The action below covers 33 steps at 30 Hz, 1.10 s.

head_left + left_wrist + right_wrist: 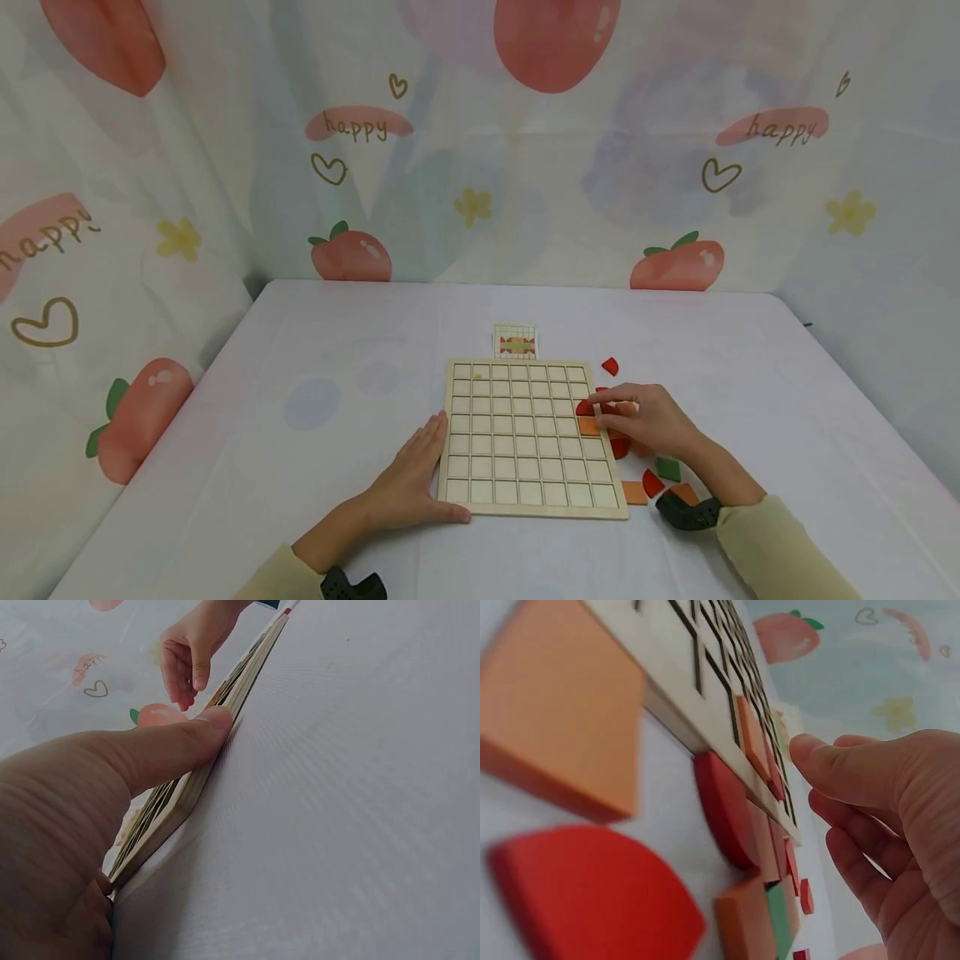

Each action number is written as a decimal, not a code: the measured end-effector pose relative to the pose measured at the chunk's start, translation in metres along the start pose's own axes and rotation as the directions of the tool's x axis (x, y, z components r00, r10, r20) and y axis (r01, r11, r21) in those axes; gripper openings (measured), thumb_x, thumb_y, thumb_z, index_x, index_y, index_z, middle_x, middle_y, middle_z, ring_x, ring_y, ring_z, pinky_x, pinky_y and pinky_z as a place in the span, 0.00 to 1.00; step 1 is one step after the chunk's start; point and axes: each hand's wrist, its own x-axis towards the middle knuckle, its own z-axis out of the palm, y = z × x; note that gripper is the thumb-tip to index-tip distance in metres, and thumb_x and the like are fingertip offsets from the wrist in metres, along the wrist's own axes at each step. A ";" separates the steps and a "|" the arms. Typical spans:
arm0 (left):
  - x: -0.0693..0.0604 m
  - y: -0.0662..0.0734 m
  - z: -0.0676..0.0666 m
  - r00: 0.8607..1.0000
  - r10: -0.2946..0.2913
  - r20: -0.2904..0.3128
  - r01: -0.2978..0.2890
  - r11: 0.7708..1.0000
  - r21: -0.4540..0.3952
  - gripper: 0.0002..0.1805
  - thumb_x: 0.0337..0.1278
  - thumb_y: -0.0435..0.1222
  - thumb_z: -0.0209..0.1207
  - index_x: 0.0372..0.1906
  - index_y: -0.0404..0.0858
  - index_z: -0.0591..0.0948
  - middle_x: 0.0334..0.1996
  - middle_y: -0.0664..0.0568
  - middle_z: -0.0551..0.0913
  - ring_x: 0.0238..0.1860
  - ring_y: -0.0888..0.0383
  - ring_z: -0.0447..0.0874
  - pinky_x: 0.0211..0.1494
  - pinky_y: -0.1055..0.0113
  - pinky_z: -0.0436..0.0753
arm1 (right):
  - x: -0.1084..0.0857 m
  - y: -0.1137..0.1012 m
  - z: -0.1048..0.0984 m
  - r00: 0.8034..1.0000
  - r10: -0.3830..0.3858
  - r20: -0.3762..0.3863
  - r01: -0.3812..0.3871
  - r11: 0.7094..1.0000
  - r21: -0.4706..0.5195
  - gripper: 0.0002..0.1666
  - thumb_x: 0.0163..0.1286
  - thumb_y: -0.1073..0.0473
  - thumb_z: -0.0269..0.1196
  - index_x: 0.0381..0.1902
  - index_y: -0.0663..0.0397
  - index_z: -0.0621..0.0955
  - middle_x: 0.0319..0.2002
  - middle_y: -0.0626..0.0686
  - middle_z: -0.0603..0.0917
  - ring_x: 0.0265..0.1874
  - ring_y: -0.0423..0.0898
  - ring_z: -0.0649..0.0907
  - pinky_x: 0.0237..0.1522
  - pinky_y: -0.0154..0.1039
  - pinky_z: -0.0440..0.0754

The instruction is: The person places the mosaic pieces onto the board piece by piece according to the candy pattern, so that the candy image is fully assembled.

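Because the board (537, 510) could slip, the left hand (408, 490) likely steadies its corner, straight-fingered, while the right hand (651, 417), loosely parted and seemingly empty, hovers by an orange square (588, 426).

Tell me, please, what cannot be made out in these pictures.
Card: head view, pattern too small to read exactly.
Loose pieces: head view, some partly hidden by the right hand.
Left hand: left wrist view, cut off by the left edge.
Nearest red piece: right wrist view, cut off by the bottom edge.
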 end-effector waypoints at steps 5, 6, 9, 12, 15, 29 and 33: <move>0.000 0.000 0.001 1.000 0.000 0.002 0.000 1.000 -0.004 0.70 0.31 0.67 0.63 0.71 0.30 0.40 0.71 0.43 0.40 0.71 0.52 0.35 0.69 0.53 0.44 | 0.008 0.007 -0.005 1.000 0.028 0.001 -0.028 1.000 -0.007 0.18 0.56 0.63 0.68 0.46 0.57 0.83 0.40 0.50 0.84 0.42 0.50 0.80 0.42 0.48 0.79; 0.000 0.000 0.001 1.000 -0.001 0.002 0.001 1.000 -0.004 0.70 0.31 0.67 0.63 0.71 0.30 0.40 0.71 0.43 0.41 0.71 0.52 0.35 0.69 0.53 0.44 | 0.010 0.008 -0.006 1.000 0.026 0.001 -0.026 1.000 -0.018 0.18 0.56 0.63 0.68 0.46 0.57 0.83 0.40 0.50 0.84 0.42 0.50 0.80 0.41 0.47 0.79; 0.000 -0.001 0.001 1.000 0.000 0.002 0.000 1.000 0.004 0.70 0.31 0.68 0.63 0.71 0.30 0.40 0.71 0.42 0.41 0.71 0.52 0.36 0.69 0.54 0.44 | 0.014 0.012 -0.008 0.999 0.051 -0.009 -0.051 0.998 -0.023 0.18 0.57 0.61 0.68 0.46 0.57 0.83 0.41 0.51 0.84 0.44 0.53 0.79 0.42 0.49 0.79; 0.000 -0.001 0.001 1.000 0.002 -0.002 -0.002 1.000 0.010 0.70 0.31 0.68 0.62 0.71 0.30 0.40 0.71 0.42 0.41 0.71 0.52 0.36 0.69 0.55 0.44 | 0.018 0.015 -0.010 0.996 0.087 -0.025 -0.088 0.996 -0.010 0.18 0.58 0.60 0.67 0.47 0.57 0.82 0.44 0.54 0.83 0.47 0.56 0.78 0.43 0.52 0.78; 0.000 -0.001 0.001 1.000 0.006 -0.004 -0.006 1.000 0.010 0.70 0.31 0.68 0.63 0.70 0.29 0.40 0.71 0.42 0.41 0.71 0.52 0.36 0.69 0.55 0.44 | 0.021 0.018 -0.012 0.993 0.109 -0.038 -0.109 0.994 0.006 0.19 0.58 0.61 0.67 0.48 0.58 0.82 0.47 0.57 0.81 0.49 0.58 0.76 0.44 0.53 0.77; 0.000 0.000 -0.001 1.000 0.018 0.004 -0.018 1.000 -0.008 0.70 0.33 0.66 0.63 0.70 0.29 0.39 0.71 0.42 0.40 0.71 0.52 0.35 0.69 0.54 0.43 | 0.036 0.037 -0.021 0.971 0.238 0.008 -0.238 0.971 0.001 0.21 0.62 0.62 0.62 0.54 0.59 0.78 0.51 0.59 0.78 0.56 0.60 0.70 0.46 0.51 0.77; -0.001 0.001 -0.001 1.000 0.014 0.006 -0.014 1.000 -0.019 0.70 0.33 0.65 0.64 0.70 0.29 0.39 0.71 0.42 0.40 0.71 0.51 0.35 0.69 0.54 0.43 | 0.041 0.039 -0.025 0.970 0.242 0.033 -0.241 0.970 -0.026 0.23 0.63 0.62 0.62 0.56 0.60 0.76 0.53 0.61 0.76 0.56 0.64 0.69 0.49 0.54 0.74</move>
